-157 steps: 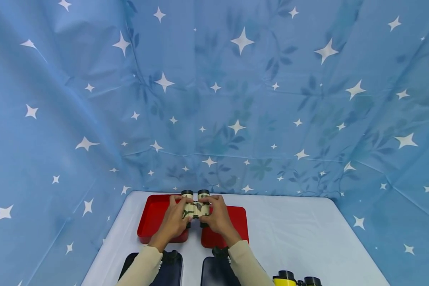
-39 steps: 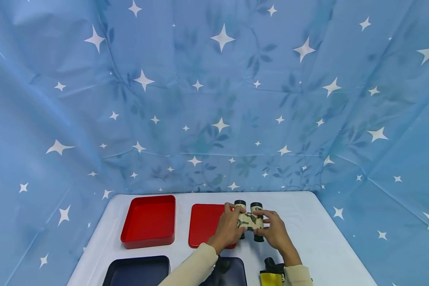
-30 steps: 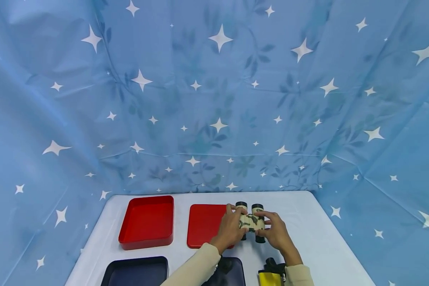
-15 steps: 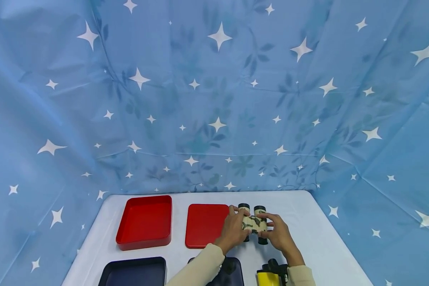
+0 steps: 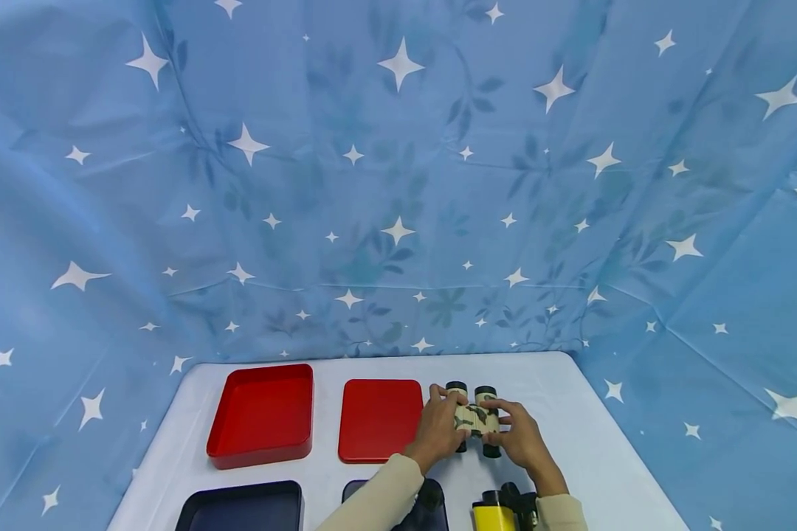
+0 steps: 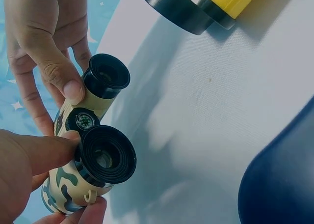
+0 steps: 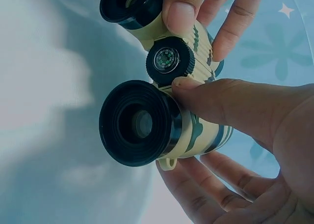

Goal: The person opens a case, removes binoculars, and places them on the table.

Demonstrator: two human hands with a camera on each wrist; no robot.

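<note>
Cream-and-green camouflage binoculars [image 5: 478,419] are held between both hands, right of a red lid [image 5: 381,420]. My left hand [image 5: 440,431] grips the left barrel, thumb on the near side, fingers over the far side. My right hand [image 5: 521,439] grips the right barrel the same way. The left wrist view shows the black eyepieces facing the camera, a small compass [image 6: 85,120] between the barrels, and a shadow on the white cloth below. In the right wrist view, a cream strap loop [image 7: 168,164] sits under the nearer eyepiece, close to my right fingers.
Left of the lid stands a red tray [image 5: 262,420]. Nearer are a navy tray [image 5: 239,509] and a second navy piece [image 5: 353,490], partly behind my left sleeve. Yellow-and-black binoculars [image 5: 494,518] lie beside my right sleeve. A blue star-patterned curtain [image 5: 398,184] borders the table.
Both hands carried the camouflage binoculars rightward from between the red tray and lid to beyond the lid's right side. Over the last second they shifted slightly further right, and the head view turned slightly.
</note>
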